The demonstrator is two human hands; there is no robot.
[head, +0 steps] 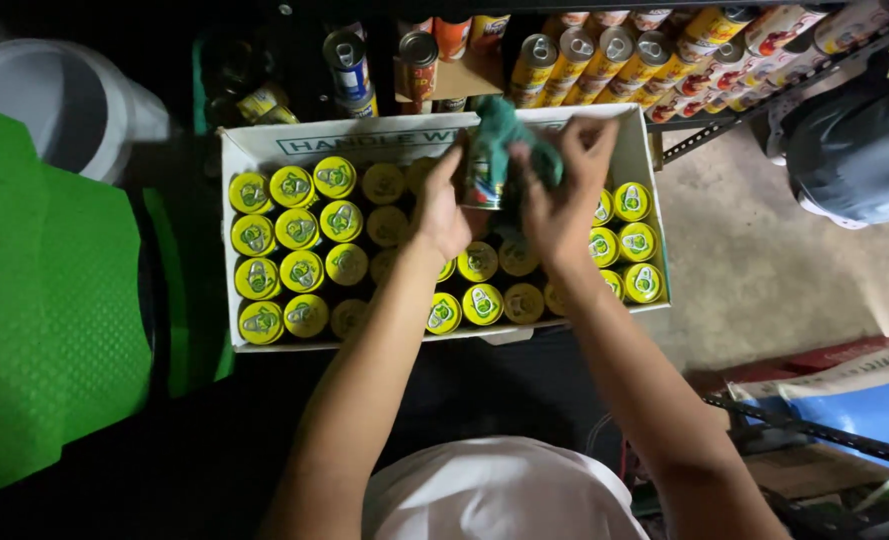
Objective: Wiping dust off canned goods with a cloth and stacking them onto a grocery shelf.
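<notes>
My left hand grips a small can and holds it above an open white cardboard box. My right hand presses a green cloth against the top and side of that can. The box is packed with several cans with yellow lids, standing upright in rows. Both forearms reach over the near edge of the box, hiding some cans in the middle.
A metal shelf behind the box carries several tall cans. A white bucket stands at the far left beside a green surface. At right lie a dark bundle, concrete floor and sacks.
</notes>
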